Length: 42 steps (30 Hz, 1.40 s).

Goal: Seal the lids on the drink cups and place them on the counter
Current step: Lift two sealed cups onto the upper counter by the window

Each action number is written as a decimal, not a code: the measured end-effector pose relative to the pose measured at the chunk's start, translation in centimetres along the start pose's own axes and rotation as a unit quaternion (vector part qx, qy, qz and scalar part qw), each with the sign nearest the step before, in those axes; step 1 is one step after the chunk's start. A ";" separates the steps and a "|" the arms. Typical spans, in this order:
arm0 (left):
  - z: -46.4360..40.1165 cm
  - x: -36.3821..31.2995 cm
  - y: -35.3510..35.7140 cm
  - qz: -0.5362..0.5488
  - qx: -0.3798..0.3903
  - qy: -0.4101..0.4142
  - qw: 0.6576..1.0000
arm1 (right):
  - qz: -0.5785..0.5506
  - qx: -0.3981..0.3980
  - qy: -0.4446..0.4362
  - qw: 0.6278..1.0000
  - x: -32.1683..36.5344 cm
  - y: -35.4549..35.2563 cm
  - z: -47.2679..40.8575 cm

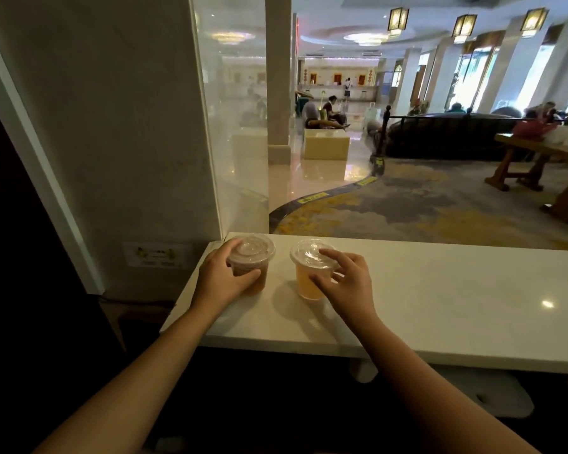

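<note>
Two clear plastic drink cups stand upright on the white counter, each with a clear lid on top. The left cup holds a brownish drink; my left hand wraps around its left side, thumb across the front. The right cup holds a pale orange drink. My right hand is on it from the right, fingertips resting on the lid's rim and thumb against the cup wall. The cups stand about a hand's width apart.
A marble pillar and a glass pane rise just left of and behind the cups. The counter's left end is beside the left cup. Beyond the counter lies a hotel lobby with seated people and a wooden table.
</note>
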<state>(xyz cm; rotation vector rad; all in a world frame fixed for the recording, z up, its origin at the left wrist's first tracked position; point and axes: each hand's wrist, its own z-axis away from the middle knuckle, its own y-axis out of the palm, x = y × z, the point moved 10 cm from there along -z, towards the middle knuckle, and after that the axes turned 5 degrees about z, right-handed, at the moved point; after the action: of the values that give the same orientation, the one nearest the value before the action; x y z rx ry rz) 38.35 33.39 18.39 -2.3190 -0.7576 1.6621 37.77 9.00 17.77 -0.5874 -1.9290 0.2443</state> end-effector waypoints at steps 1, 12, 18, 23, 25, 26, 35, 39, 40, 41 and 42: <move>-0.2 0.6 0.1 0.000 0.003 -0.002 1.000 | 0.000 0.007 0.003 1.000 -0.4 0.4 -0.1; -0.8 1.6 0.8 0.005 0.025 0.009 1.000 | 0.024 0.016 -0.026 0.999 -0.6 2.3 -0.8; -0.9 1.7 0.8 -0.008 0.034 0.006 0.999 | 0.048 0.037 -0.021 0.998 -1.0 2.7 -1.0; -1.0 1.6 0.9 -0.036 0.049 -0.001 0.998 | 0.091 0.061 -0.017 0.994 -0.8 3.1 -0.7; -0.8 1.5 0.9 -0.059 0.072 -0.010 0.996 | 0.124 0.076 -0.018 0.989 -0.6 3.0 -0.3; -0.6 1.4 0.7 -0.076 0.081 -0.017 0.994 | 0.140 0.080 -0.016 0.987 -0.5 2.7 -0.1; 9.7 -7.9 1.4 -0.160 0.053 0.197 0.966 | 0.360 0.036 -0.143 0.921 3.1 -3.8 6.9; 17.5 -9.5 8.2 -0.144 0.193 0.269 0.933 | 0.380 0.017 -0.132 0.915 1.6 -7.9 13.1; 19.4 -9.4 9.9 -0.138 0.224 0.275 0.925 | 0.385 0.013 -0.116 0.915 0.7 -9.0 14.7; 21.2 -9.2 11.4 -0.133 0.254 0.278 0.917 | 0.390 0.011 -0.097 0.916 -0.4 -10.0 16.4; 22.9 -9.1 12.9 -0.133 0.280 0.281 0.908 | 0.394 0.011 -0.075 0.916 -1.6 -11.0 18.0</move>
<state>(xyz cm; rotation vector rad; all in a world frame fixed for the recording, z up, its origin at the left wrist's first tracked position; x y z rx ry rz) 18.71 14.65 12.23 -1.9959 -0.3764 0.8613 18.87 0.40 13.54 -1.3506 -1.7347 0.8375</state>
